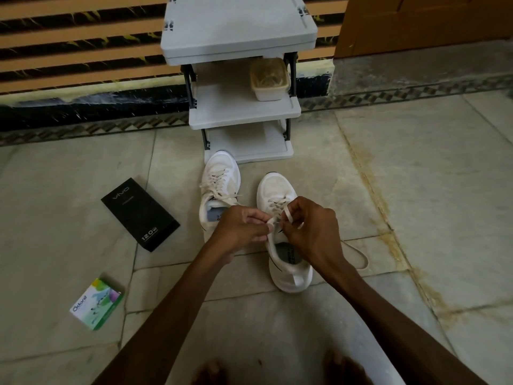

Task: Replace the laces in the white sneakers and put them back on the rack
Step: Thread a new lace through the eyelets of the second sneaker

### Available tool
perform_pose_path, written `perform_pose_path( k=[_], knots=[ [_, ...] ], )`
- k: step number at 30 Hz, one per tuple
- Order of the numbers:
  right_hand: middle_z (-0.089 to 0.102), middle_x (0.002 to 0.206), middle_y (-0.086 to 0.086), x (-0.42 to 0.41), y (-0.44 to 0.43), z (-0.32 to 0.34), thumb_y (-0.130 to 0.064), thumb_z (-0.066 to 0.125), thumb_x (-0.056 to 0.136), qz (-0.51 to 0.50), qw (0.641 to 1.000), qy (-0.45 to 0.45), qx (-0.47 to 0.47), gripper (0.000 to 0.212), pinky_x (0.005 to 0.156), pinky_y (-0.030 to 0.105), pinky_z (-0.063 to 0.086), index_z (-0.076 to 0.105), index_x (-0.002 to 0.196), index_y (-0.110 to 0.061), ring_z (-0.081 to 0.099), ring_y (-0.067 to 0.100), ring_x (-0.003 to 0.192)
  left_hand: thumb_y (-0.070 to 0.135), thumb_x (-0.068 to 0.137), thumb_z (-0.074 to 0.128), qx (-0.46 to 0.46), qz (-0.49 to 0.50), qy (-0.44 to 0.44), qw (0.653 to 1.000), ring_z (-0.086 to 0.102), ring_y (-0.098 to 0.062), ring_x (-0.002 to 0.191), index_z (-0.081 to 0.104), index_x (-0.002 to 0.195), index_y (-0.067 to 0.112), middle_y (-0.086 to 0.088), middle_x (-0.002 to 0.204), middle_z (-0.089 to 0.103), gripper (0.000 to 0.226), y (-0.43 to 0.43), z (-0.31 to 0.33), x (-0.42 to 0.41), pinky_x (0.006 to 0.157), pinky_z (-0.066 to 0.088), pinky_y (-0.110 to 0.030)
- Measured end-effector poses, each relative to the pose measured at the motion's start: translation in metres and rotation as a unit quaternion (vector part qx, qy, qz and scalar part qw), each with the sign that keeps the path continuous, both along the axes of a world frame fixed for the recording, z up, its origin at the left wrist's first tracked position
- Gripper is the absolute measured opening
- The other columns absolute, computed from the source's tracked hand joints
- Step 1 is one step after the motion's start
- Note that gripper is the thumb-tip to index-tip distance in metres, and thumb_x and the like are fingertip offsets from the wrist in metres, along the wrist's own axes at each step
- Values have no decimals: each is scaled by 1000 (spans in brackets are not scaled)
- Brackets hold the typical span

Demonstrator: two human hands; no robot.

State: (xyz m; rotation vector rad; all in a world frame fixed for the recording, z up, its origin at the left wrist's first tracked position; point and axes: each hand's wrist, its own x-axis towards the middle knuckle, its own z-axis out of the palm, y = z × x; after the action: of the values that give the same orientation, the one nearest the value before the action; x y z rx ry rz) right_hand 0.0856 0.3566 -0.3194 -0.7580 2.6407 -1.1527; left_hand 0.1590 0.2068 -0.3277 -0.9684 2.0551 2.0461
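A person sits on the stone floor [416, 190]. Bare toes [211, 370] show at the very bottom. A small green and white box [97, 304] lies off to the left, well apart from the shoes.

Both arms reach forward to the nearer sneaker [288, 273]. It stands on the floor with its toe pointing away. That turns the open top toward the person, so the lace holes are easy to reach.

The left hand [241, 226] has its fingers curled and pinches the lace [288, 215] by the top of the shoe. The right hand [311, 229] is curled too, and it pinches a flat white bit of lace just above the tongue. The hands may be pulling the lace tight or starting a knot. Which one it is cannot be told. A loose lace end [358, 257] lies in a loop on the floor, just beside this shoe.

A black box [138, 215] lies to the left. The other sneaker [222, 176] stands a little further off, just beside the first one, likely to keep the pair together. Its lace is through the holes, but the ends hang loose, so it seems untied.

Furthest off is the grey rack [238, 31], against the striped wall. A see-through tub [269, 79] sits on a shelf. Both sneakers are on the floor in front of the rack, not on a shelf yet.
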Motion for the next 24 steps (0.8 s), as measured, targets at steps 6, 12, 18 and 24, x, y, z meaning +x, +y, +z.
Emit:
perform_pose_path(
  k=[6, 12, 18, 24],
  knots=[
    [61, 66, -3, 7, -8, -1, -26, 72, 79, 1, 1000, 15, 15, 20, 60, 28, 48, 53, 78, -20, 56, 15, 59, 4, 78, 77, -29, -2, 17, 999, 70, -18, 74, 72, 84, 15, -8, 77, 72, 13, 1, -4, 2, 71, 58, -31],
    [62, 62, 0, 6, -8, -8, -14, 74, 75, -8, 999, 16, -36, 15, 57, 30, 50, 59, 73, -12, 58, 15, 57, 5, 79, 76, -62, -21, 17, 998, 68, -19, 68, 73, 88, 12, -11, 74, 70, 12, 1, -5, 0, 68, 57, -30],
    [62, 61, -2, 10, -9, -19, -16, 74, 75, -24, 998, 33, -50, 16, 54, 21, 44, 59, 71, -14, 57, 13, 54, 1, 84, 69, -62, -21, 18, 998, 68, -16, 67, 71, 92, 8, -13, 79, 69, 11, 2, -6, -1, 65, 56, -25],
    [62, 69, 2, 3, -17, -16, -18, 73, 71, 20, 989, 112, 96, 18, 56, 26, 35, 61, 84, -18, 48, 18, 57, -6, 97, 43, -83, -38, 14, 996, 70, -20, 81, 68, 88, 17, -18, 94, 68, 35, 3, -6, -1, 76, 60, -31]
  ],
)
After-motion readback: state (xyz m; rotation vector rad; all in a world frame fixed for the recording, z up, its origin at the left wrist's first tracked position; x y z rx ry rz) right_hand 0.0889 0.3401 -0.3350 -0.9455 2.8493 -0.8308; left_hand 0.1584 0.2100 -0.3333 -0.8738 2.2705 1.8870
